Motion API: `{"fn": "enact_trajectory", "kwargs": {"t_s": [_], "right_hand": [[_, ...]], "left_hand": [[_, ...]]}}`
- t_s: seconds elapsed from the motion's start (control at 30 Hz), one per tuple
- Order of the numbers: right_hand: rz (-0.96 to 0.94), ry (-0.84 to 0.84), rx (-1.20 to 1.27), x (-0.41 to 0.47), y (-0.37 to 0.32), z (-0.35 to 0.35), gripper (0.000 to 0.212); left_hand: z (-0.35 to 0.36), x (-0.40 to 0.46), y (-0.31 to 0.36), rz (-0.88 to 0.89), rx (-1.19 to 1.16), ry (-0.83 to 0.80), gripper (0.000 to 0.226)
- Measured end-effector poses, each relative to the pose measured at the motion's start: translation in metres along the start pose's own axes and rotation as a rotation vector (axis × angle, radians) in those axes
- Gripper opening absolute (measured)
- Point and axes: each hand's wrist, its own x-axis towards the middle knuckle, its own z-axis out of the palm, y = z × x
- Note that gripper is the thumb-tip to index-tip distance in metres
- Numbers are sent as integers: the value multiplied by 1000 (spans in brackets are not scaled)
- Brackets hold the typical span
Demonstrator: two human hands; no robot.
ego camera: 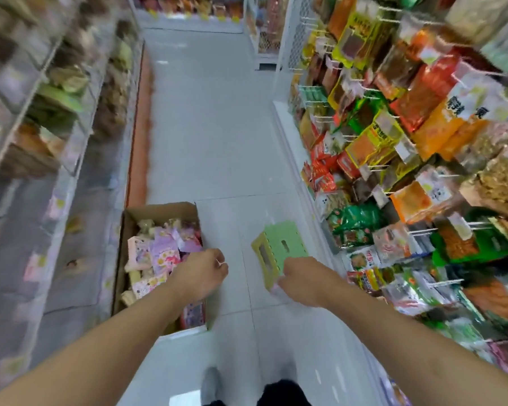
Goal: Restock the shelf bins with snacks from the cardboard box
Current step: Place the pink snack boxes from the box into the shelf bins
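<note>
Left hand [201,273] fingers curled (empty) over cardboard box [159,213].

A pale tiled floor [217,136] is seen running down the aisle between two shelf runs. A cardboard box [156,213] is being carried directly by the floor at its left side, close against the base of the left shelving [56,118]; it is standing open and is being filled by pink and purple snack packets [162,253]. A green folding step stool [282,250] is standing on the tiles to the right of the box, apart from it, near the foot of the right-hand rack [393,142]. A dark shoe [211,382] is being rested on the floor at the lower edge.
</note>
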Motion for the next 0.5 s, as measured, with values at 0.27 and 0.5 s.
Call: {"fn": "enact_trajectory", "kwargs": {"t_s": [0.27, 0.5], "right_hand": [[-220, -82, -158, 139, -23, -82, 29], [-388, -182, -384, 220, -77, -128, 30]], "left_hand": [[-33, 67, -12, -253, -97, 178, 28], [-57, 77, -33, -480, -235, 313, 29]]}}
